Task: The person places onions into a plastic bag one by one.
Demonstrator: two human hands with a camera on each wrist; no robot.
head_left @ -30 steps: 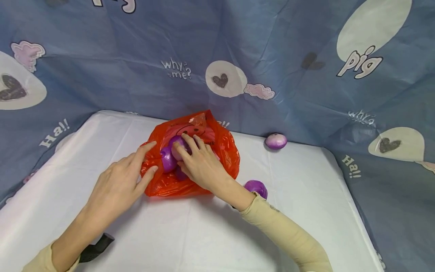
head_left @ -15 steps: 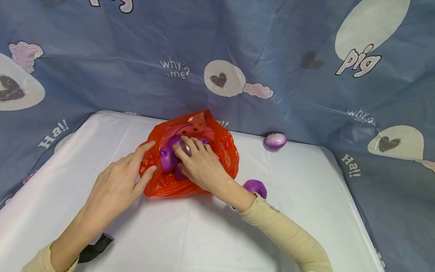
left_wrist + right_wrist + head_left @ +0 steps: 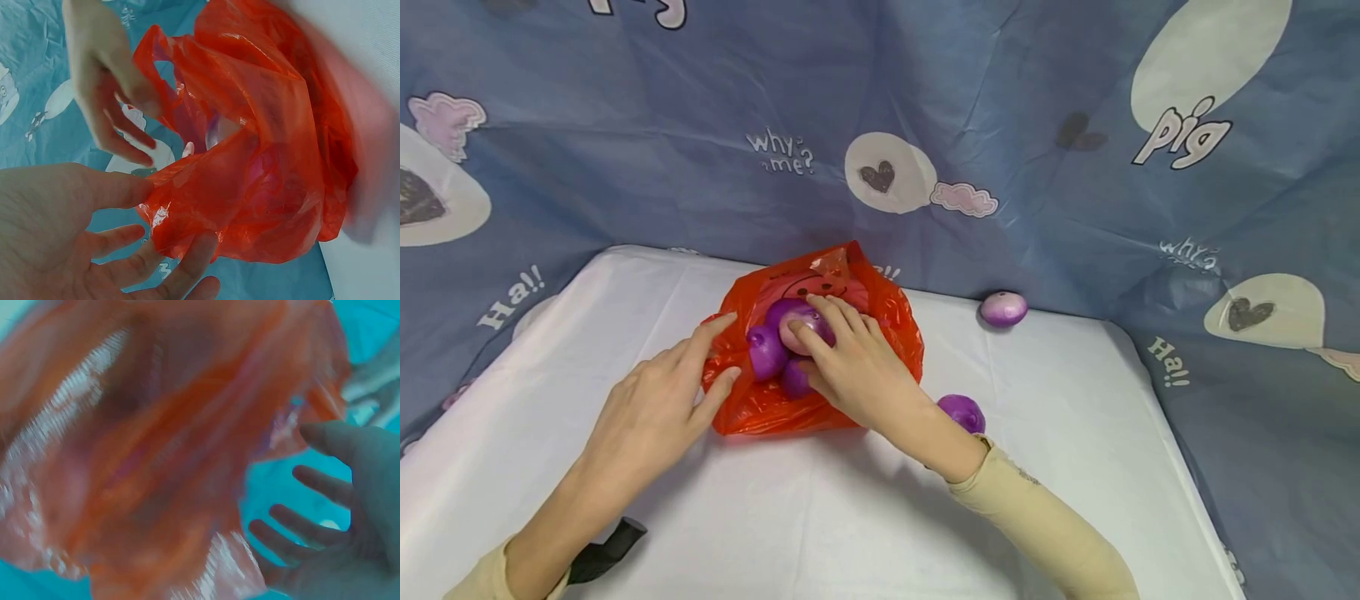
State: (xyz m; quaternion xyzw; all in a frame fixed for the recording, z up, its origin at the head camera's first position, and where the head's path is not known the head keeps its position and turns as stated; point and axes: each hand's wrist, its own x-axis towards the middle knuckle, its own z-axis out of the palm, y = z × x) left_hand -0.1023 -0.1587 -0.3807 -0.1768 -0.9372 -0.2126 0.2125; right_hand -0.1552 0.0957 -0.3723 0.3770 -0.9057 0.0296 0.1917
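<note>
A red plastic bag [image 3: 895, 333] lies with its mouth spread toward me. Inside it are several round, shiny purple onion-like pieces, one with a small nub [image 3: 767, 354] and one with a pale pink end [image 3: 797, 332]. My left hand [image 3: 651, 408] holds the bag's left rim between thumb and fingers; some fingers are hidden beneath it. Over the pieces hovers my right hand [image 3: 868, 379], its fingers loosely extended. In the left wrist view, nothing shows between the right hand's fingers [image 3: 128, 134]. The right wrist view is blurred, with the bag's film filling much of it.
Two more round pieces lie on the white table [image 3: 1060, 467] to the right: a purple one [image 3: 962, 413] by my right forearm and a pale-topped one [image 3: 1003, 309] at the back edge. Blue printed cloth [image 3: 1030, 100] rises behind the table.
My right hand has drawn slightly back toward me and to the right, off the pale-ended piece, which shows more now. My left hand stays at the bag's rim.
</note>
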